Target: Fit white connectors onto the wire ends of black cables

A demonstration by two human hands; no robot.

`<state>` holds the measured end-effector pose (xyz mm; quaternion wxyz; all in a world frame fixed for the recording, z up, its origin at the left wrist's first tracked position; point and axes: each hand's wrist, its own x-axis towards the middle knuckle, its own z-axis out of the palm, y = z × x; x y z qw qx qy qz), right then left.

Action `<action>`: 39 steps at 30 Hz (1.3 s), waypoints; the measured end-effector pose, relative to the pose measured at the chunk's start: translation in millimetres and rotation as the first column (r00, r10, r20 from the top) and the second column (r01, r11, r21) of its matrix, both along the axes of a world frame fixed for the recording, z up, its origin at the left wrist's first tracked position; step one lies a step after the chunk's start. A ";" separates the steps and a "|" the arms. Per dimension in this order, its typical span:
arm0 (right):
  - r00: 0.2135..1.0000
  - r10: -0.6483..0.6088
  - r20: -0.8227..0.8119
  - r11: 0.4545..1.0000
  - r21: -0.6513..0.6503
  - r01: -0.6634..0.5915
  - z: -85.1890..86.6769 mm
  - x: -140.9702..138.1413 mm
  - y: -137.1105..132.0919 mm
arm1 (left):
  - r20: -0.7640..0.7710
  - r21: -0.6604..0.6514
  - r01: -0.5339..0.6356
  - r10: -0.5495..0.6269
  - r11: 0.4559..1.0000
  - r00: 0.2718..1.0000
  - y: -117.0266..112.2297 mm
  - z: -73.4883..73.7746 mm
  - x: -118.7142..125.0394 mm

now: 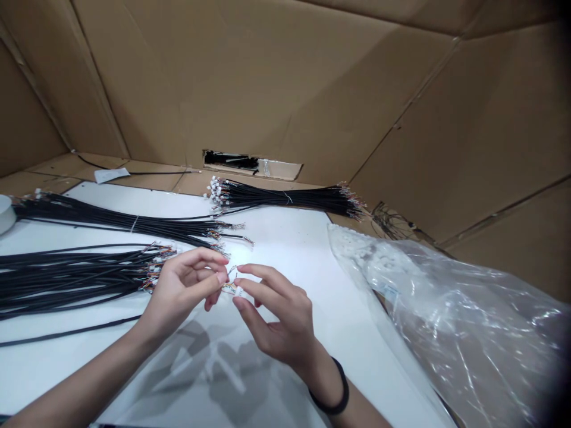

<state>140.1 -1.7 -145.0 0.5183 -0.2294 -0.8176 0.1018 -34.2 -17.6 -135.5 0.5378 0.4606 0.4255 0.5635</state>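
My left hand (pixel 187 285) and my right hand (pixel 276 315) meet above the white table (pixel 289 249). Between their fingertips is a small white connector (pixel 233 289) with thin coloured wires. My left hand pinches the wire end with thumb and forefinger. My right hand pinches the connector from the right; a black band sits on that wrist. A black cable (pixel 66 333) runs left from under my left hand. Bundles of black cables (pixel 80 276) with stripped coloured ends lie just left of my left hand.
Another black cable bundle (pixel 111 219) lies further back left, and one with white connectors (pixel 285 199) lies at the table's far edge. A clear plastic bag (pixel 446 321) covers the right side. Cardboard walls (pixel 312 89) surround the table. A white roll (pixel 5 213) sits at far left.
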 end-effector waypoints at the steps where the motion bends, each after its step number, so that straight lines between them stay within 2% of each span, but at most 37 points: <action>1: 1.000 -0.005 -0.003 1.000 -0.008 0.005 -0.4 0.0 -0.2 | -0.001 0.005 -0.003 0.003 1.000 1.000 -0.1 0.2 0.1; 6: 1.000 -0.021 -0.009 0.999 -0.041 0.020 -2.3 0.7 -0.3 | 0.001 0.048 0.003 -0.003 0.999 1.000 -1.3 1.3 -0.4; 12: 0.999 0.023 -0.024 0.996 -0.088 -0.025 -0.7 1.7 1.2 | -0.019 0.082 0.036 -0.034 0.996 0.999 -1.0 -0.9 -1.6; 20: 0.998 0.049 -0.044 0.992 -0.116 -0.053 -1.0 0.7 2.2 | -0.050 0.123 0.022 -0.016 0.992 0.999 -3.7 -0.2 -0.5; 31: 0.996 0.070 -0.055 0.981 -0.177 -0.079 4.4 2.9 0.4 | 0.029 0.124 0.163 -0.168 0.979 0.985 -1.6 -6.8 -1.1; 39: 0.994 0.095 -0.052 0.974 -0.203 -0.104 6.1 3.0 0.0 | 0.020 0.094 0.094 -0.097 0.991 0.995 -2.7 -2.3 3.0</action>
